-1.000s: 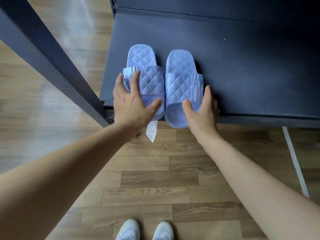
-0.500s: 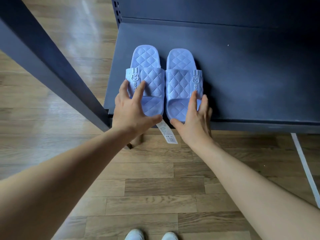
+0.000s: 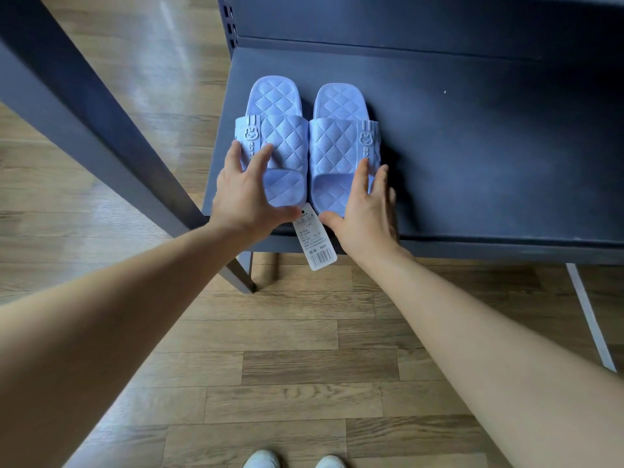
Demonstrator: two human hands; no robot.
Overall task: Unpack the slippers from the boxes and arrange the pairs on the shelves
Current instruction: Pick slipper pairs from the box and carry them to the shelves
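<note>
Slippers (image 3: 283,140), lilac-blue, quilted: one pair, soles down on dark shelf (image 3: 472,146), near its left end. Side by side: left slipper (image 3: 271,96) and right slipper (image 3: 339,103), inner edges touching or very nearly so. Long axes parallel, running front to back of shelf. Near ends just inside front edge, far ends toward back panel. Bunny marks on outer sides of straps, ears toward back. Toe end versus heel end: cannot tell for sure.

Hands, in turn: left hand (image 3: 250,201) with fingers straight and spread, resting on strap and outer edge of left slipper, thumb against near end. Then right hand (image 3: 366,214), fingers straight and close together along outer edge of right slipper, thumb at near end. Flat contact only, both uncurled. Between the thumbs, tag (image 3: 315,241), hanging over front edge, barcode end lowest.

Against 1 s ago: near ends then overhanging front edge, left slipper skewed, tag under left hand. Now whole pair on shelf, squared up. Against 0.5 s ago: little difference.

Below: wood floor (image 3: 304,366), white shoe tips (image 3: 261,460).
</note>
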